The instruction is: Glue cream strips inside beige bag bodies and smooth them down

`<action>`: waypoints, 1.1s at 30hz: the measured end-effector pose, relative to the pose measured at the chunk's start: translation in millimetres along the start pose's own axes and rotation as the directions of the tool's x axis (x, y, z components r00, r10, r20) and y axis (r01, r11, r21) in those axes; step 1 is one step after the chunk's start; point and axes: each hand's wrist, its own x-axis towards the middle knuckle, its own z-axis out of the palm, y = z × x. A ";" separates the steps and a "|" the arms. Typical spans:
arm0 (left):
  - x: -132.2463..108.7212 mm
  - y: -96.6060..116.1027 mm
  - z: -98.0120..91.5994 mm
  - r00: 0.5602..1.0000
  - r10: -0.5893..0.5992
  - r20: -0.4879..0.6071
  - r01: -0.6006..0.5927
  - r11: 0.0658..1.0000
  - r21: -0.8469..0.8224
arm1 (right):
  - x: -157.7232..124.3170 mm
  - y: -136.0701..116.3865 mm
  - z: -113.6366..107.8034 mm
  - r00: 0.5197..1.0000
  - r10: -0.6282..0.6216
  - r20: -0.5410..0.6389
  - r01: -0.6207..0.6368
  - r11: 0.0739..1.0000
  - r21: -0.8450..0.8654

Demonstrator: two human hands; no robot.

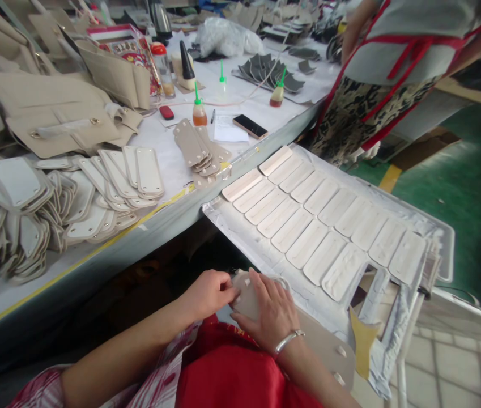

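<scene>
A beige leather panel (246,300) with rounded corners and small white tabs lies across my lap, its other end (329,345) showing past my right wrist. My left hand (212,292) is closed in a pinch at the panel's far-left corner, beside a white tab. Over the top lies my right hand (268,311), with a silver bangle (289,341) at the wrist; its thumb and fingers hold the panel down from above. The panel's underside is hidden, and so is anything tiny between my left fingertips.
To the right, a covered board (240,218) carries rows of pale rounded strips (302,243). On the left table are stacked pieces (23,187), beige bags (57,113), a phone (250,126) and green-tipped glue bottles (199,113). A person in an apron (410,56) stands behind.
</scene>
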 end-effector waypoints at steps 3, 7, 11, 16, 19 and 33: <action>0.7 -1.6 0.8 1.000 -0.009 0.004 0.009 1.000 -0.007 | 4.4 -4.9 -1.0 1.000 0.017 0.021 -0.017 0.999 0.037; 0.6 -3.7 3.0 1.000 -0.021 -0.001 0.021 1.000 -0.020 | 7.7 -9.8 2.2 0.999 0.035 -0.005 -0.035 0.994 0.102; 0.7 -5.8 5.1 0.999 -0.051 0.007 0.051 0.997 -0.065 | 8.3 -9.8 4.5 0.997 0.076 -0.033 -0.072 0.990 0.124; 2.6 -9.1 6.0 0.999 -0.034 0.026 0.037 0.993 -0.114 | 12.9 -6.9 2.8 0.994 0.109 0.010 -0.109 0.985 0.135; 3.5 -8.2 6.2 0.999 -0.043 0.012 0.045 0.990 -0.136 | 15.4 -6.9 2.0 0.994 0.108 0.008 -0.108 0.983 0.149; -3.7 -5.2 6.7 0.997 0.077 -0.028 -0.080 0.987 -0.138 | 11.7 -3.6 6.4 0.999 0.036 -0.015 -0.034 0.993 0.110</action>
